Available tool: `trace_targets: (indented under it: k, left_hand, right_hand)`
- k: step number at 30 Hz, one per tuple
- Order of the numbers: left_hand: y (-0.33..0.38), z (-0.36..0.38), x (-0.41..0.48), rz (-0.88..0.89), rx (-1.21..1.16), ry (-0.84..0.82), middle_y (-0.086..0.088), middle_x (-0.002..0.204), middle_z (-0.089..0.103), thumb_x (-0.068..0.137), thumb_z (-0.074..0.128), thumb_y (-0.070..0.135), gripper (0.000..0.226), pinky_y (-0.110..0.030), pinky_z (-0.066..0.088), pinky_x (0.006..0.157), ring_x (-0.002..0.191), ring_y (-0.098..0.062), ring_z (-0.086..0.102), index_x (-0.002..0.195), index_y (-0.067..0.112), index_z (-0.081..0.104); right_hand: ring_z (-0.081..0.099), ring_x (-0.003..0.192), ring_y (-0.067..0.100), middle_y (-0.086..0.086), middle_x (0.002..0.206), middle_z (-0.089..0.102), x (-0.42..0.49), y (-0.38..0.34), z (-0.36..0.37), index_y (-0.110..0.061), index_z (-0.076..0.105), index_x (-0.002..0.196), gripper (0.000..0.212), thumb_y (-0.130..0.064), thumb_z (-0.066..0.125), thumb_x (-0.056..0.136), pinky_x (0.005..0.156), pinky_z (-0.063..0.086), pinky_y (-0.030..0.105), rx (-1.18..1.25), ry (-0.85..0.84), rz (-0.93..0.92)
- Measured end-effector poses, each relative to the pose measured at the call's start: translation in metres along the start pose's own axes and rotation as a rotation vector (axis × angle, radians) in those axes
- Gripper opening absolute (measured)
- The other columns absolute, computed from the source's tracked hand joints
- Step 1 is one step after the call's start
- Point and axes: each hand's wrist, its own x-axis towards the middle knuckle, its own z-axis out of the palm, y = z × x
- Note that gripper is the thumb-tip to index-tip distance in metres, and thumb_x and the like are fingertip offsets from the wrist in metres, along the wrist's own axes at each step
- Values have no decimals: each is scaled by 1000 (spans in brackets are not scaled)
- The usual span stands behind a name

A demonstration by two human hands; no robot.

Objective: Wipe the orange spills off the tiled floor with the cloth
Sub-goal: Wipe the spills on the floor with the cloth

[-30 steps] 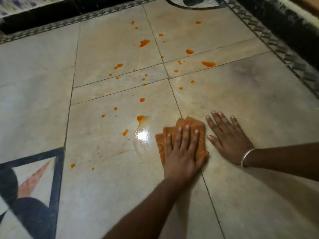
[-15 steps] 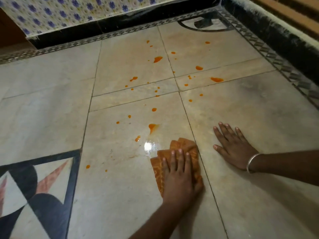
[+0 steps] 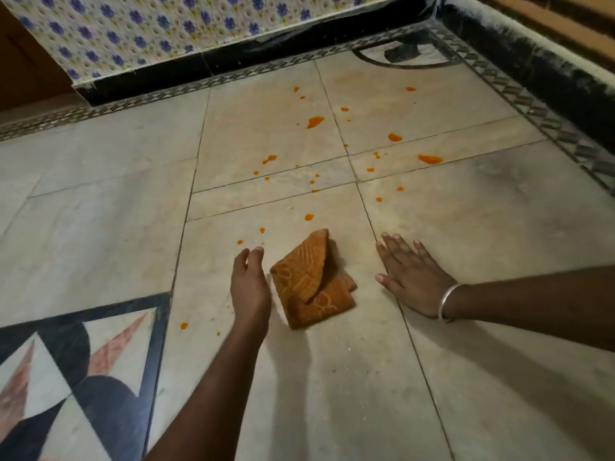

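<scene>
- Since the earlier frame, the cloth has been let go by the left hand, which was pressed flat on it and is now seen just beside its left edge, turned on its side with the fingers loosely extended and holding nothing.
- One corner of the cloth, flat before, is now seen folded up into a peak.
- Nearest the camera, a dark inlaid pattern with reddish points is set into the floor at lower left.
- The orange patterned cloth is found on the pale tiled floor, between the two hands and touched by neither, as far as can be told.
- The right hand is laid palm down on the floor to the right of the cloth, fingers spread and grasping nothing; a silver bangle is worn at the wrist.
- Two small orange drops are seen left of the left forearm.
- Beyond the cloth, orange spills are scattered over several tiles, from small dots near the hands to larger blots farther off.
- A patterned border strip is run along the floor's edge.
- Farthest off, a wall of blue-flowered tiles is seen above a black skirting.
</scene>
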Motion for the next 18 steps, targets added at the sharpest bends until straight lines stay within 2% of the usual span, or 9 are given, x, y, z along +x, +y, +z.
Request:
trace_targets:
  k: [1, 2, 4, 6, 8, 10, 12, 15, 18]
  left_hand:
    - [-8, -2, 1, 91, 126, 32, -7, 153, 53, 104, 45, 50, 53, -40, 38, 111, 142, -27, 48, 148, 22, 52]
    - [-16, 0, 2, 204, 254, -2, -5, 161, 44, 105, 42, 54, 59, -41, 31, 118, 149, -26, 39, 156, 25, 43]
    - [-32, 17, 5, 387, 557, -180, 0, 173, 18, 101, 27, 65, 69, -46, 9, 128, 160, -20, 12, 163, 34, 26]
    - [-50, 41, 10, 521, 897, -329, 5, 174, -10, 99, 13, 68, 72, -50, -14, 126, 159, -16, -16, 165, 40, 6]
    - [-61, 64, 15, 677, 1116, -384, 6, 171, -22, 104, 11, 64, 65, -56, -22, 122, 156, -17, -28, 163, 42, -7]
    - [-64, 79, 27, 783, 1192, -376, 5, 172, -19, 107, 12, 61, 62, -60, -17, 123, 157, -18, -26, 163, 42, -6]
    - [-57, 81, 48, 794, 1183, -347, 5, 174, -12, 107, 15, 59, 61, -62, -11, 124, 159, -18, -20, 164, 43, 0]
    - [-58, 63, 74, 692, 1161, -241, 3, 175, -4, 108, 19, 57, 60, -62, -6, 125, 161, -19, -10, 164, 43, 3]
    - [-75, 43, 56, 542, 1101, -93, 0, 175, -3, 107, 18, 55, 61, -62, -4, 125, 161, -21, -8, 165, 41, 3]
  right_hand:
    - [-18, 152, 16, 1, 166, -19, 7, -4, 2, -20, -8, 159, 90, -66, -12, 81, 123, -9, 42, 1, 2, -14]
    - [-17, 152, 17, 1, 166, -19, 12, -7, 3, -20, -8, 159, 89, -65, -12, 82, 123, -8, 43, -1, 5, -27]
    - [-18, 152, 17, 1, 165, -20, 21, -11, 10, -22, -9, 158, 87, -64, -10, 83, 124, -7, 44, 5, -9, -37]
    - [-19, 152, 17, 1, 165, -20, 25, -12, 19, -22, -11, 158, 84, -64, -8, 85, 124, -6, 45, 9, -1, -38]
    - [-16, 153, 19, 3, 166, -15, 26, -11, 28, -22, -8, 159, 80, -62, -3, 90, 124, -5, 46, -21, 73, -41]
    - [-8, 154, 20, 5, 167, -6, 24, -11, 35, -19, 0, 160, 74, -58, 5, 97, 124, 0, 47, -69, 158, -47]
    - [-2, 155, 21, 7, 167, -2, 23, -10, 39, -17, 4, 160, 70, -54, 12, 101, 124, 6, 49, -100, 207, -49]
    - [-1, 155, 21, 7, 168, 0, 22, -10, 43, -16, 5, 160, 70, -53, 15, 102, 124, 9, 49, -98, 217, -54]
    - [1, 155, 22, 8, 168, 1, 22, -8, 44, -15, 7, 160, 70, -53, 14, 101, 124, 9, 49, -101, 211, -46]
